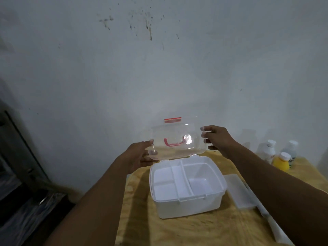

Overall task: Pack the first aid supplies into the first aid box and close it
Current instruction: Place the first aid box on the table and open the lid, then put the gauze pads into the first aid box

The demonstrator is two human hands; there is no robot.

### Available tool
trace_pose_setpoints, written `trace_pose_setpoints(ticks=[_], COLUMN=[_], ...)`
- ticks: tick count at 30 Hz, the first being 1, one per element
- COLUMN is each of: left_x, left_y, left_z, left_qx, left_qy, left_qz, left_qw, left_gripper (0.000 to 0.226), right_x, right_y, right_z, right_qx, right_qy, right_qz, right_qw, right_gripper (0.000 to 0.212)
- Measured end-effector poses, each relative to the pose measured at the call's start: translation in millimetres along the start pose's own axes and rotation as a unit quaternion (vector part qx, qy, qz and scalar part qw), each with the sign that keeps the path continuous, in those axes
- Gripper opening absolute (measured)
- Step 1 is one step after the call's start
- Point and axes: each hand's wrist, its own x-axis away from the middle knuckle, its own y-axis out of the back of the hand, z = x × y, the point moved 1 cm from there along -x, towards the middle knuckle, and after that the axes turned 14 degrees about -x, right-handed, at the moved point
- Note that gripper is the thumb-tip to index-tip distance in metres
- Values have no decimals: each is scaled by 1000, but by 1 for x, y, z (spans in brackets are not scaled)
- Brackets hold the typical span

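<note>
A white first aid box (188,206) stands open on the wooden table (177,231); its inner tray has several empty compartments. The clear lid (177,134), with a red handle and a red latch on its upper edge, stands raised on its hinge. My left hand (140,155) grips the lid's left edge, thumb on the front. My right hand (216,141) holds the lid's right edge with curled fingers. Two white bottles (268,150) and a yellow bottle (282,161) stand at the table's back right.
A flat translucent case (237,191) lies right of the box. A long white packet (269,221) lies along the table's right edge. A stained wall rises straight behind the table. Dark furniture (21,174) stands to the left, below table height.
</note>
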Motion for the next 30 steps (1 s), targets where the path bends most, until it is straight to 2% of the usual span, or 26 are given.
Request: trace_pose_setpoints(ticks=[2, 5, 14, 18, 22, 25, 30], left_x=[-4, -11, -20, -19, -5, 9, 31], left_y=[-4, -11, -19, -19, -19, -19, -21], left_z=[5, 12, 32, 38, 39, 40, 52], left_qx=[3, -14, -53, -54, -50, -59, -69], left_qy=[7, 24, 71, 74, 65, 58, 37], left_qz=[-26, -49, -54, -52, -55, -59, -56], left_qw=[1000, 998, 995, 994, 995, 995, 995], left_gripper=[29, 25, 41, 52, 53, 59, 63], right_x=[-6, -11, -5, 1, 13, 28, 59], right_y=[-1, 0, 5, 4, 8, 17, 35], right_z=[-10, -28, -53, -49, -38, -29, -28], right_qx=[5, 19, 38, 57, 91, 201, 433], right_qy=[-17, -43, -82, -94, -85, -64, -76], right_qz=[-5, -9, -23, -16, -12, -18, 11], right_qw=[1000, 999, 996, 994, 992, 977, 898], right_gripper=[23, 23, 23, 24, 26, 22, 20])
